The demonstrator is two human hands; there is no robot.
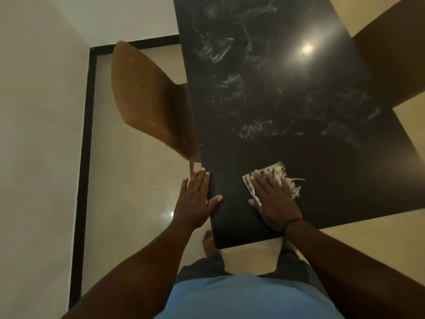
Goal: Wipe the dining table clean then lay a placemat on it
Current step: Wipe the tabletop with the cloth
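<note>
Your right hand (272, 201) lies flat, fingers spread, pressing a frayed striped cloth (273, 178) onto the near end of the dark tabletop (264, 88). Your left hand (195, 199) is open too, fingers straight along the left edge with the thumb resting on the surface.

The pale smears sit further up the tabletop, well apart from the cloth, so short strokes near you would likely leave them behind. The loose fringe trails out to the right of your fingers and could drag residue back across a wiped patch. Leaning forward to reach may push the table, since your left hand only rests on its rim.

No placemat is in view. The glare spot hides part of the surface, the brown chair (151, 97) is partly tucked under the edge, and the far end of the tabletop is cut off.
</note>
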